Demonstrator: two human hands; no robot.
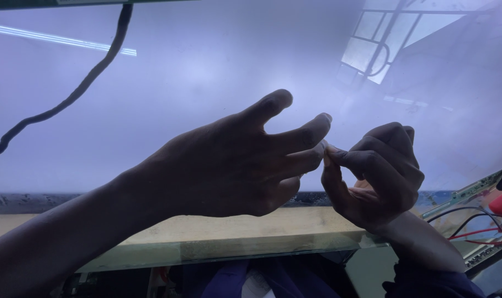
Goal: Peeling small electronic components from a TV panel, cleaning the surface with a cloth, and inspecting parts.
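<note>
Two hands meet at frame centre over a glowing white panel (206, 60). My right hand (375, 176) pinches something tiny I cannot identify; my left hand (229, 165) is spread, fingertips touching it. A slip could drop it onto the panel or wooden bench (234, 229).

L hand (229, 165) fingers spread, palm down, tips meeting R hand (375, 174); R curled w/ thumb and forefinger in pinch grip, just right of L fingertips.
</note>
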